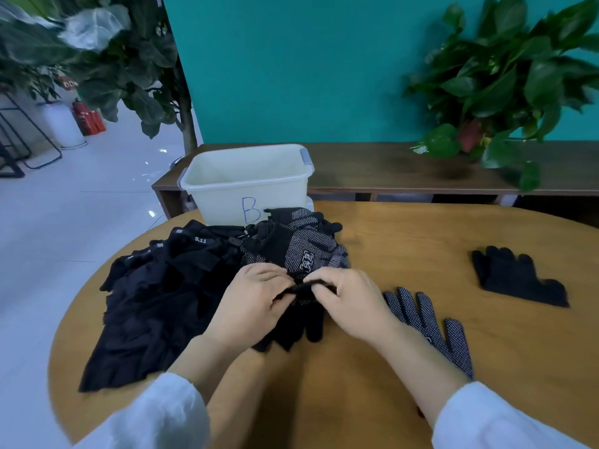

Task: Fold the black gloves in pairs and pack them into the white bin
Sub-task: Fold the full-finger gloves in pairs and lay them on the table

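Note:
A black glove [299,325] lies in front of me with its fingers pointing toward me. My left hand [252,303] and my right hand [350,303] both pinch its cuff edge between them. Behind my hands is a heap of dotted black gloves [298,241]. A single dotted glove [428,322] lies flat just right of my right hand. A plain black glove [515,277] rests farther right. The white bin [227,186], marked with a blue B, stands behind the heap and looks empty.
A pile of black cloth [155,303] with small labels covers the left of the round wooden table [405,241]. A low wooden shelf [389,170] with a potted plant [505,85] runs along the teal wall. A large leafy plant [107,59] stands at left.

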{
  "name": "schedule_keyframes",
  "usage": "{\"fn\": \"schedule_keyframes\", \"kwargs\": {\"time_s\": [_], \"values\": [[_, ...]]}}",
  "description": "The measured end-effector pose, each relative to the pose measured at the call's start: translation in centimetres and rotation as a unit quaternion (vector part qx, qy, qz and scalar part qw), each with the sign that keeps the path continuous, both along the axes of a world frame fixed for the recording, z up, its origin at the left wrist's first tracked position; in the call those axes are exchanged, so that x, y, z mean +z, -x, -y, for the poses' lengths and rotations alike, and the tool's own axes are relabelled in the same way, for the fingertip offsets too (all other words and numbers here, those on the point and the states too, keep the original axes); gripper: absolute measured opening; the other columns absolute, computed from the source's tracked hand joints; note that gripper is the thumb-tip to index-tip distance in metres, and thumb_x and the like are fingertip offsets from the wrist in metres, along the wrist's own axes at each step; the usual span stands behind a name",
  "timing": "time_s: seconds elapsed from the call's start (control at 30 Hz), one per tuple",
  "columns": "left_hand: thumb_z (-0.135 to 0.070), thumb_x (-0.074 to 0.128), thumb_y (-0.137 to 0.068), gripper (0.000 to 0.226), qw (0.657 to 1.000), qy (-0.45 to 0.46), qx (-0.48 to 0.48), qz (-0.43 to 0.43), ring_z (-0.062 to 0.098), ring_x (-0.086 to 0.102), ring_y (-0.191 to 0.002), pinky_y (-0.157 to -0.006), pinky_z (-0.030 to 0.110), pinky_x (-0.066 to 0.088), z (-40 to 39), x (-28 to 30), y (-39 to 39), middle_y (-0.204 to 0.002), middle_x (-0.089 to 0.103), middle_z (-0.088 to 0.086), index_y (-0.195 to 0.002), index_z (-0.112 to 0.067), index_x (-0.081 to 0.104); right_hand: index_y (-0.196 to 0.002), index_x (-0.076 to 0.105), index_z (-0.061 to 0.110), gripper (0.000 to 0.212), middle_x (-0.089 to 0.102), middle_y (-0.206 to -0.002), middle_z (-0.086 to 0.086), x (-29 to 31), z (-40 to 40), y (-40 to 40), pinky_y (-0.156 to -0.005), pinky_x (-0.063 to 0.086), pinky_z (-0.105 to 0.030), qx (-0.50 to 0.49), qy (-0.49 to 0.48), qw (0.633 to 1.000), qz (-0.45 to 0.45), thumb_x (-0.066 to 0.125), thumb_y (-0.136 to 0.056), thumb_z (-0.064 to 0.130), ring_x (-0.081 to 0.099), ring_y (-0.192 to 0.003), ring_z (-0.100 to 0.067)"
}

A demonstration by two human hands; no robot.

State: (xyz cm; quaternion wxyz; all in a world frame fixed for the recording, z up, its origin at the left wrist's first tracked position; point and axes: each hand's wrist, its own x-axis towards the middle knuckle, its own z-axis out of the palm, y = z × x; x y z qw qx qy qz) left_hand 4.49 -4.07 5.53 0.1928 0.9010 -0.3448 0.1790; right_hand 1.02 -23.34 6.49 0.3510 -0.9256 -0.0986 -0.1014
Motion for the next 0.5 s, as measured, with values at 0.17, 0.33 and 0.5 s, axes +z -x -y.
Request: {"fn": "schedule_keyframes", "kwargs": {"time_s": [0.17,0.33,0.5], "values": [[-0.025,0.069,-0.088,0.008,0.967,0.194,0.031,-0.160,0.010,0.065,-0.078,-0.076,0.029,0.051,0.1,4.1,4.8,-0.077,0.071,-0.008,-0.089,-0.018,0.073,-0.078,0.071,0.023,0.010,0.070,-0.069,0.010,2.6,0.8,2.8,-0.064,0.051,-0.031,0.017,-0.198,0.979,-0.038,0.064,-0.085,0.022,0.061,-0.063,-0.010],[-0.015,0.068,-0.091,0.006,0.922,0.285,-0.023,-0.261,0.019,0.072,-0.084,-0.078,0.032,0.058,0.7,8.6,7.6,-0.084,0.076,0.000,-0.087,-0.011,0.070,-0.074,0.060,-0.007,0.046,0.058,-0.068,-0.025,7.1,1.8,5.1,-0.065,0.037,-0.037,0.037,-0.265,0.963,-0.029,0.071,-0.072,0.037,0.045,-0.067,-0.021],[-0.017,0.066,-0.092,0.023,0.924,0.266,-0.031,-0.272,0.001,0.061,-0.055,-0.059,0.011,0.045,1.2,10.7,9.7,-0.059,0.067,-0.010,-0.070,-0.013,0.062,-0.075,0.061,-0.011,0.026,0.067,-0.073,-0.024,9.4,3.0,7.3,-0.072,0.041,-0.037,0.045,-0.244,0.967,-0.048,0.067,-0.089,0.011,0.049,-0.070,-0.024]]}}
